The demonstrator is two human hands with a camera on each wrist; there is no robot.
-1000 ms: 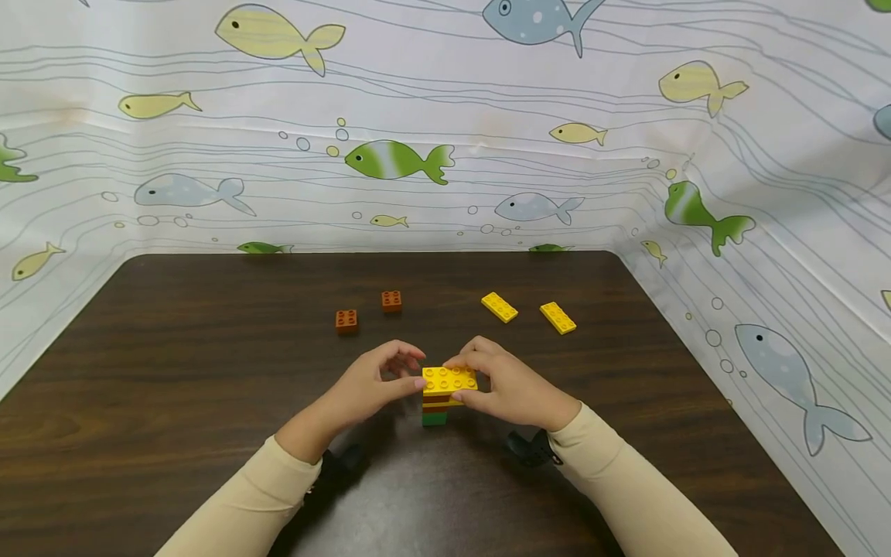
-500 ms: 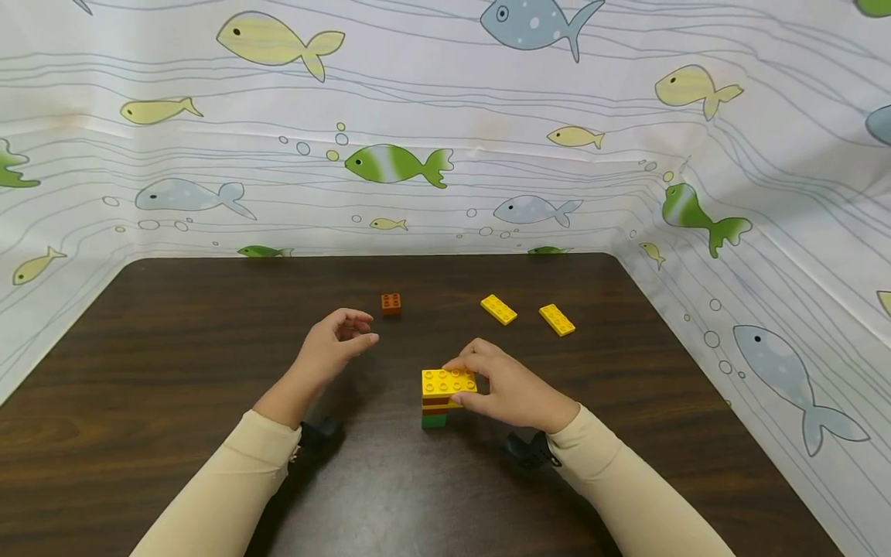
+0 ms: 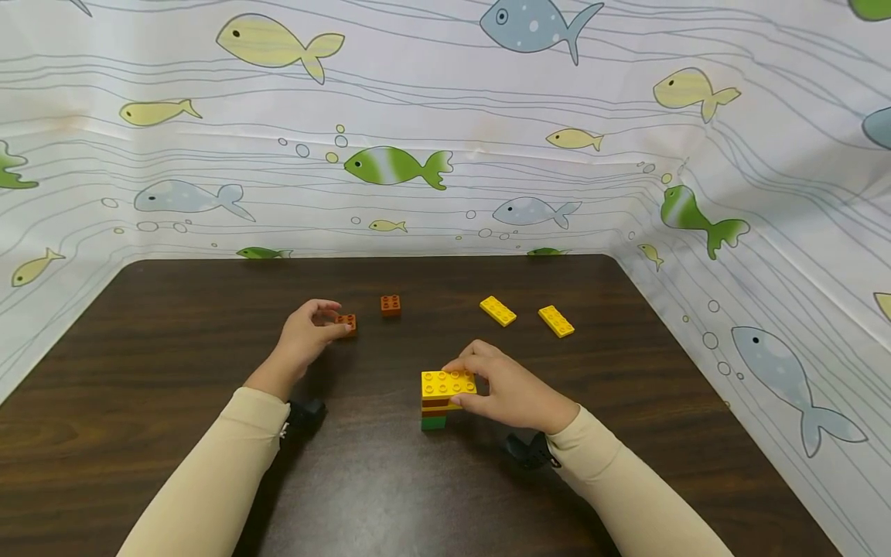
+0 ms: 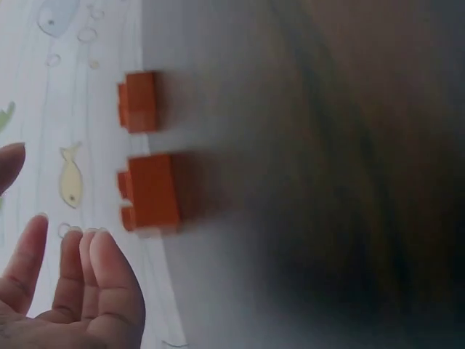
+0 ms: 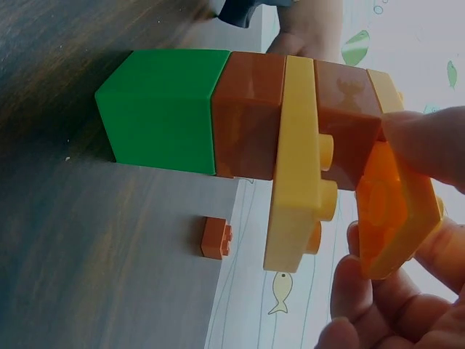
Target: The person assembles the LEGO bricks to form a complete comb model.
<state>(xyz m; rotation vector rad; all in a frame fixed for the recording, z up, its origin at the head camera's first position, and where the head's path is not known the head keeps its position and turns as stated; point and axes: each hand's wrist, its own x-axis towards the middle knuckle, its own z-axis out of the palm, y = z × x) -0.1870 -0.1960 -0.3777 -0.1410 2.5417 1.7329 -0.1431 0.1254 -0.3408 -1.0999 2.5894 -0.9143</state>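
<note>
My left hand (image 3: 305,334) hovers at a small brown toy brick (image 3: 349,326), fingers and thumb spread. In the left wrist view a gap shows between the fingertips and the bricks, the nearer one (image 4: 154,193) included. A block stack rises from the table: a green brick (image 5: 163,109) at the bottom, then brown, a yellow plate (image 5: 294,167), brown, and another yellow plate (image 3: 438,383) on top. My right hand (image 3: 513,387) pinches that top plate at its right end, thumb in front and fingers behind. Both plates overhang the bricks to the right.
A second brown brick (image 3: 390,306) lies farther back, right of the first. Two loose yellow plates (image 3: 498,311) (image 3: 557,321) lie at the back right of the dark wooden table (image 3: 174,363). A fish-print curtain (image 3: 418,100) borders the back and sides.
My left hand has left the stack's side and travelled left and back to the nearer brown brick. The right hand has kept its hold on the top plate, and the stack has stayed put.
</note>
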